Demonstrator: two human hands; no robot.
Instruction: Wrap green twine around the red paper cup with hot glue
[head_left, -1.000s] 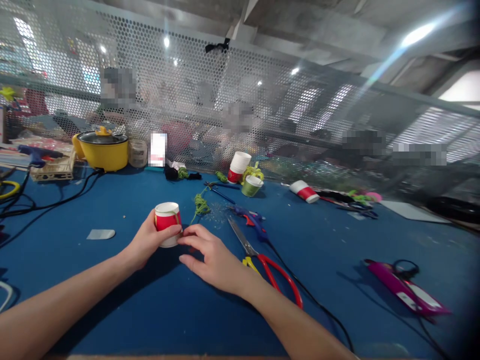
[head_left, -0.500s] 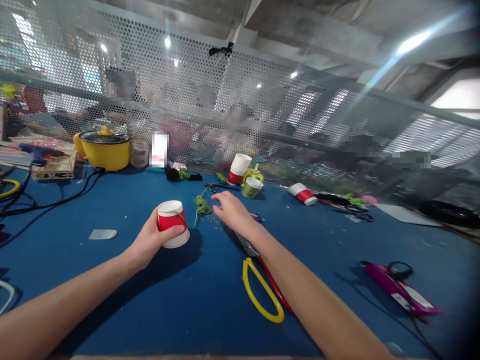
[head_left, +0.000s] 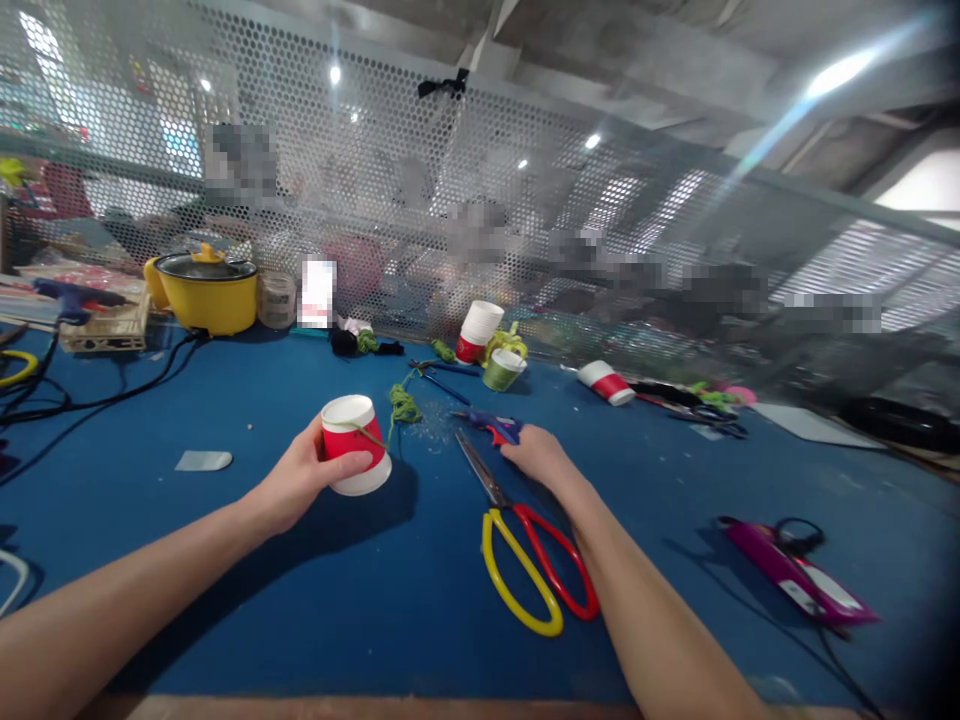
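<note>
My left hand [head_left: 296, 475] is wrapped round a red and white paper cup [head_left: 341, 443], held wide rim down above the blue table. A green strand crosses the cup's side and leads to a small bundle of green yarn [head_left: 405, 404] on the table. To the right, the fingers of my right hand [head_left: 546, 456] are closed on the back end of a blue glue gun [head_left: 491, 424] with a red trigger; its nozzle points left. Large scissors [head_left: 491, 490] with one yellow and one red handle lie just below it, blades slightly apart.
At the back stand a yellow electric pot [head_left: 210, 298], a jar [head_left: 277, 300], stacked cups [head_left: 480, 330] and a green-wrapped cup [head_left: 504, 370]. Another cup [head_left: 606, 383] lies on its side. A purple power strip [head_left: 787, 580] is at right. Black cables [head_left: 142, 385] run along the left.
My right hand has moved right and towards me, from near the yarn to the glue gun, and has closed on it. My left hand still holds the cup, slightly farther right.
</note>
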